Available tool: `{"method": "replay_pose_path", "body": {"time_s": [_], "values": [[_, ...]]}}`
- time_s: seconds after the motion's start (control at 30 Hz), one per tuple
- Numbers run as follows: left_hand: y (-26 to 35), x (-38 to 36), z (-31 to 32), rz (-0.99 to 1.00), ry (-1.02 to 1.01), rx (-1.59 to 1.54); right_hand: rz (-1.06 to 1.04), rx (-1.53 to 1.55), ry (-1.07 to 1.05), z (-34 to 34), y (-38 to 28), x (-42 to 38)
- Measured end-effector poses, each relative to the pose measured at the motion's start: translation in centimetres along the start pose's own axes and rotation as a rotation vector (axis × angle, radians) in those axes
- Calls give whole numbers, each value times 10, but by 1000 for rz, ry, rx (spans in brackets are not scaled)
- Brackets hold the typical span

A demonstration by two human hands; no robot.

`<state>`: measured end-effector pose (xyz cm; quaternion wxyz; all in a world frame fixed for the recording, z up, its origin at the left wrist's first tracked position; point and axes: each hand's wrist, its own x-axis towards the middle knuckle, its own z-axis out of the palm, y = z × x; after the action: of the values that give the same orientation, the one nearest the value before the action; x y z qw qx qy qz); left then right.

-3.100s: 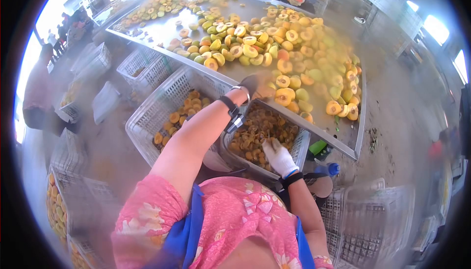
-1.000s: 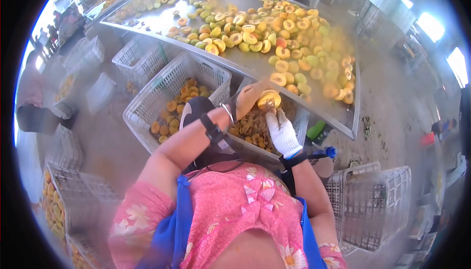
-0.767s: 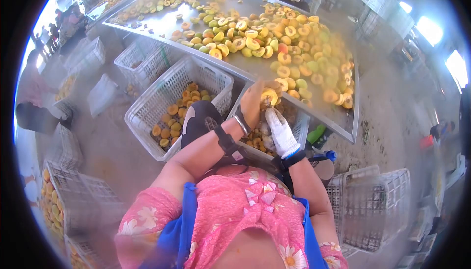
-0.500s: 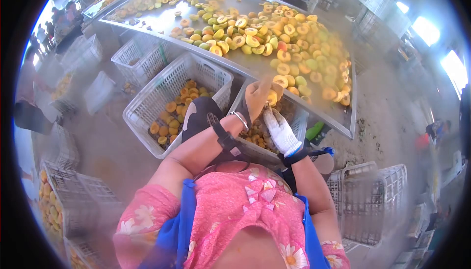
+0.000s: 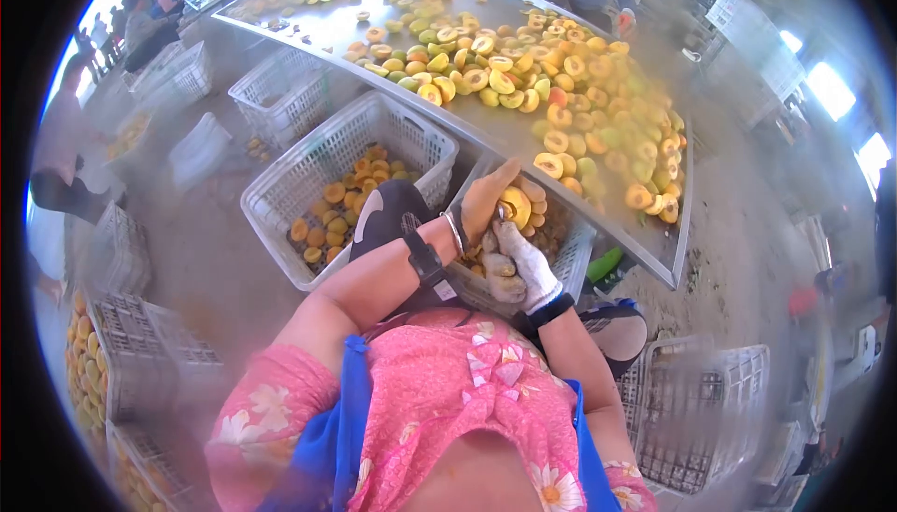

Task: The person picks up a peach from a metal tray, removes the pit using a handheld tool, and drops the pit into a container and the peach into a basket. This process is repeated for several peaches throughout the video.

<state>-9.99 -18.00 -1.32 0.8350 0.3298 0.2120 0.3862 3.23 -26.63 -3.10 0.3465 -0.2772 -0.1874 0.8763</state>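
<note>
Left hand [image 5: 484,202], forearm angled toward one o'clock: fingers cupped around a cut yellow fruit [image 5: 515,207] above a pale plastic crate [image 5: 575,255]. White-gloved right hand [image 5: 525,271], toward eleven o'clock: fingers curled, tips meeting the fruit's near side.

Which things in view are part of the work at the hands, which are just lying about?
In use:
- left hand, holding a fruit half
- gloved right hand, close against it
- metal table with more halves
- crate below the hands
- crate of halves alongside

Lying about:
- pale sack
- green item, unclear
- crates at far right
</note>
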Motion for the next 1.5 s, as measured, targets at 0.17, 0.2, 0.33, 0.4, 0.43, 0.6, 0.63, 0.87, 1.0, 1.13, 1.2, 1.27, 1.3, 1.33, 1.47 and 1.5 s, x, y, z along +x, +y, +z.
{"method": "replay_pose_path", "body": {"time_s": [0.17,0.2,0.33,0.4,0.43,0.6,0.63,0.87,1.0,1.13,1.2,1.27,1.3,1.33,1.47,1.5], "values": [[-8,24,8,68,203,-218,-63,203,-186,-28,-9,-2],[-7,28,1,118,268,-197,-56,247,-281,-36,-10,-3],[28,43,-98,415,381,330,-174,311,-159,-59,-12,-10],[59,43,-110,598,678,770,-190,374,-78,-76,-14,-6],[72,50,-134,682,727,1129,-162,366,13,-78,-15,-3],[101,119,-85,620,566,1479,-72,175,239,-68,-15,13],[101,152,-98,593,616,1519,-65,154,225,-69,-16,13],[114,255,-87,125,879,1945,-104,53,241,-74,-25,8],[95,307,-149,93,797,1654,-130,68,225,-70,-29,6],[72,274,-97,221,423,1808,-142,75,262,-61,-32,10],[59,264,-83,378,312,1767,-173,29,243,-62,-33,10],[55,255,-74,418,241,1723,-231,-55,262,-58,-36,8],[56,247,-63,359,224,1725,-269,-77,274,-56,-37,6],[55,241,-55,298,203,1728,-309,-96,287,-55,-37,4],[48,218,-45,316,180,1719,-413,-179,387,-54,-42,-6],[46,210,-45,343,174,1713,-430,-140,350,-58,-41,-6]]}}
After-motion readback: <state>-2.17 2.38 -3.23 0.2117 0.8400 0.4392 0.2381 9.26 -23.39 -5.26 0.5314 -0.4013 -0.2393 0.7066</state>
